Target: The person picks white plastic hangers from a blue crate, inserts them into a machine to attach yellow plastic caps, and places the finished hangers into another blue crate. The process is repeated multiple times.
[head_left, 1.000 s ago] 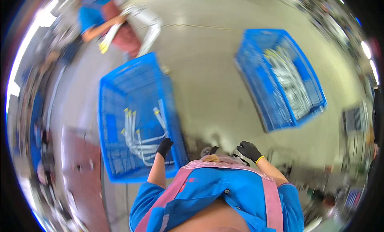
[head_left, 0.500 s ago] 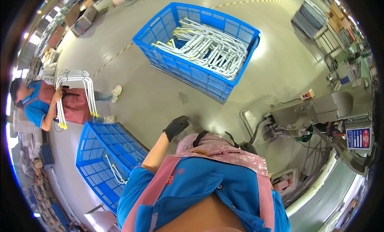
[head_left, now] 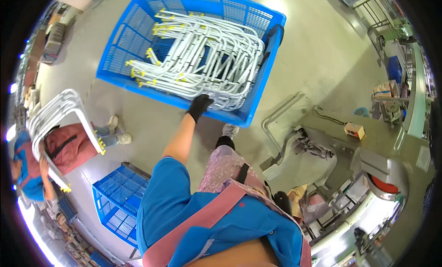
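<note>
Left hand [head_left: 199,106], black-gloved, at upper centre of the frame, reaching down to the near rim of the big blue crate [head_left: 133,41]. Fingers curled together at the lowest white tubes [head_left: 207,55] by the crate's near wall; whether clamped on a tube or only touching, cannot tell. Tubes bent into U shapes, yellow-capped at the ends, stacked in a heap filling most of the crate, in the upper middle of the frame on the floor [head_left: 304,50].

Right hand [head_left: 282,201], also black-gloved, low at centre right beside the pink apron, partly hidden; fingers' state cannot be told.

At far left, another person [head_left: 32,175] in blue with a red apron, carrying a bundle of the same white tubes [head_left: 60,115]. Second, smaller blue crate [head_left: 117,200] at lower left, on the floor. Grey machine [head_left: 350,175] at right, with a small orange box [head_left: 353,130] on top and a pedal frame [head_left: 281,119] on the floor beside it.
</note>
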A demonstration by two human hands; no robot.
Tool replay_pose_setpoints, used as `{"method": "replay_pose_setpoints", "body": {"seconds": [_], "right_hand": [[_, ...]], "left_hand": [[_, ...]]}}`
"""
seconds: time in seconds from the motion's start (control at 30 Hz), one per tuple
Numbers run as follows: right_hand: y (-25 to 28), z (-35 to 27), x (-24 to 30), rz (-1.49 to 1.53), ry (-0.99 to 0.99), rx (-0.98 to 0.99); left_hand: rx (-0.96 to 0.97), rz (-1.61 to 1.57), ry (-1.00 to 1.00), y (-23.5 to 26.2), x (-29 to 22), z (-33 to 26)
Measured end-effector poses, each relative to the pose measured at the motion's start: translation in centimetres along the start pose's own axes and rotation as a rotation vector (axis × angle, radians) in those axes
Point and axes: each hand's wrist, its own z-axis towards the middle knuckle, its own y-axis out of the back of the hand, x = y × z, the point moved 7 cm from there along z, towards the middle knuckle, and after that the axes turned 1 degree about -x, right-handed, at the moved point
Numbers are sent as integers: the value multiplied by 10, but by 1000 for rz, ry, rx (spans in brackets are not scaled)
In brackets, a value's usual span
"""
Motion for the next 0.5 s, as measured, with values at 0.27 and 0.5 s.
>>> {"method": "replay_pose_setpoints", "body": {"seconds": [0.27,0.5], "right_hand": [[-9,-5,44,155,-241,86],[-4,-7,42,149,-471,133]], "left_hand": [[215,665,-88,-125,-18,178],[-169,757,277,-193,-19,198]]}}
